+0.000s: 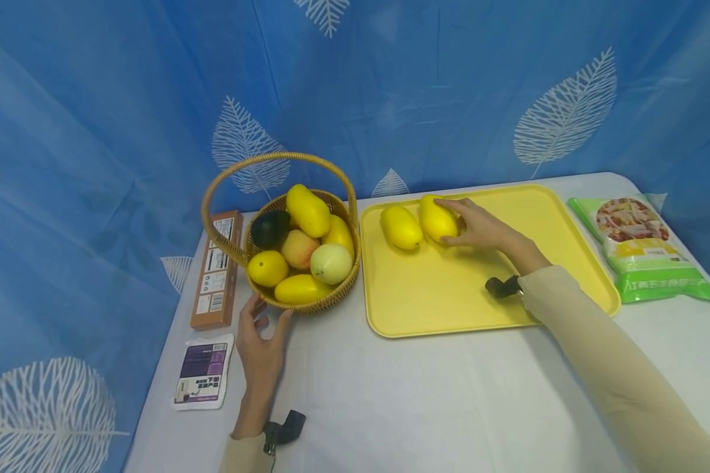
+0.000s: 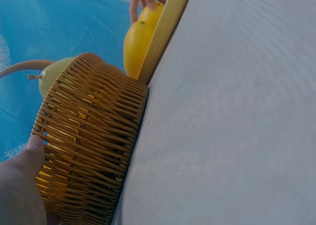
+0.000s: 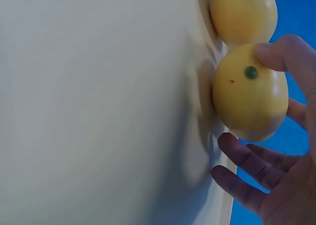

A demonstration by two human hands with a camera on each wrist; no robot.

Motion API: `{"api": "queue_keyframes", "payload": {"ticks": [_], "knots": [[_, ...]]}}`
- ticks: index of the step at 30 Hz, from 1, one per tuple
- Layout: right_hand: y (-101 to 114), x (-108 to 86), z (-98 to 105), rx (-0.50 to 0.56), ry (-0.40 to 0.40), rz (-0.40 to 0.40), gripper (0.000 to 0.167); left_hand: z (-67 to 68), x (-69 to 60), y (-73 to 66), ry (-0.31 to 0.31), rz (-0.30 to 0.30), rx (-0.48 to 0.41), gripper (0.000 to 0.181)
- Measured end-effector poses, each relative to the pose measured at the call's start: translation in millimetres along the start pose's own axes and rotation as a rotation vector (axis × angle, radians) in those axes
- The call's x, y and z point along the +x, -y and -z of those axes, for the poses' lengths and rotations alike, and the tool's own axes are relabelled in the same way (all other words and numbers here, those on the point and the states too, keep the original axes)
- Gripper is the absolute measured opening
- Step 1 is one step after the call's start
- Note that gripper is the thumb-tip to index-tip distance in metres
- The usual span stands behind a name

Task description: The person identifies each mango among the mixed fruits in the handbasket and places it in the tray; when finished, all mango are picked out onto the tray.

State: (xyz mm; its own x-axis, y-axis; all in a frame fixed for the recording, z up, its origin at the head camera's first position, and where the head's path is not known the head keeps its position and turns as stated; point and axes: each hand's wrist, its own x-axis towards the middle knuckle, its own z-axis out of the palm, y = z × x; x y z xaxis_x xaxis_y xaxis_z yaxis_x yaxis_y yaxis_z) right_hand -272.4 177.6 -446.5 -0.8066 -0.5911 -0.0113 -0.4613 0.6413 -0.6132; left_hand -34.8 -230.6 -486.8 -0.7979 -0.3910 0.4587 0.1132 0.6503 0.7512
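On the left of the white table (image 1: 420,401), a white-and-purple packet (image 1: 204,372) is lying flat, and just beyond it a long orange-brown box (image 1: 217,276) with printed labels is lying beside the basket. The left hand (image 1: 261,348) is touching the wicker basket (image 2: 94,141) — thumb and fingers are standing apart, with the thumb resting at the rim in the left wrist view and the other fingers largely hidden. The basket is standing upright beneath its arching handle (image 1: 281,156), and is holding a dark green fruit (image 1: 270,228), a peach (image 1: 300,249), a pale green pear (image 1: 331,263) and four yellow fruits (image 1: 308,210). Just right of it, a yellow tray (image 1: 420,295) is lying flat. Toward the tray's far left corner, the first loose yellow fruit (image 1: 402,227) is resting; close beside it, the right hand (image 1: 479,226) is gripping the second loose yellow fruit (image 1: 436,218) between thumb and index finger — the other fingers are spreading free. Whether this held fruit is touching the tray cannot be told. At far right, a green food bag (image 1: 657,253) is lying beside the tray, its printed front facing up
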Motion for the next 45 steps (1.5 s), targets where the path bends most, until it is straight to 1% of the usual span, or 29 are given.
{"api": "queue_keyframes", "payload": {"ticks": [7,17,20,22,25,27,30,33,36,40,45], "knots": [[-1.0,0.2,-0.6,-0.004,-0.017,0.004,0.082,0.1,0.0,-0.1,0.005,0.013,0.005,0.066],[-0.9,-1.4,-1.2,0.018,-0.008,-0.004,0.082,1.3,-0.6,-0.8,0.015,0.017,0.001,0.066],[1.7,-2.7,0.2,0.0,-0.023,-0.004,0.084,1.2,-0.9,-0.6,0.016,0.017,-0.003,0.065],[7.2,-3.9,1.9,-0.029,-0.053,0.012,0.084,1.1,-1.1,-0.4,0.014,0.017,-0.017,0.065],[21.8,-5.8,5.2,-0.057,-0.114,0.063,0.081,0.5,-1.4,0.3,0.006,0.004,-0.034,0.065],[35.1,-5.9,6.9,-0.052,-0.153,0.11,0.079,0.2,-1.3,0.6,0.001,-0.005,-0.046,0.064],[55.9,-4.5,7.7,-0.039,-0.181,0.184,0.078,-0.2,-0.5,0.4,-0.003,-0.017,-0.054,0.063],[73.5,-1.5,4.7,-0.039,-0.182,0.232,0.077,-0.2,1.4,-0.9,0.0,-0.018,-0.069,0.063],[87.8,-0.3,-1.9,-0.029,-0.184,0.283,0.075,0.1,2.1,-1.2,0.016,-0.001,-0.063,0.064],[105.0,1.2,-12.3,-0.009,-0.197,0.385,0.071,0.2,2.0,-1.3,0.036,0.019,-0.043,0.065],[130.7,7.2,-25.6,0.017,-0.179,0.483,0.07,1.8,1.3,-1.5,0.023,0.013,-0.051,0.065]]}}
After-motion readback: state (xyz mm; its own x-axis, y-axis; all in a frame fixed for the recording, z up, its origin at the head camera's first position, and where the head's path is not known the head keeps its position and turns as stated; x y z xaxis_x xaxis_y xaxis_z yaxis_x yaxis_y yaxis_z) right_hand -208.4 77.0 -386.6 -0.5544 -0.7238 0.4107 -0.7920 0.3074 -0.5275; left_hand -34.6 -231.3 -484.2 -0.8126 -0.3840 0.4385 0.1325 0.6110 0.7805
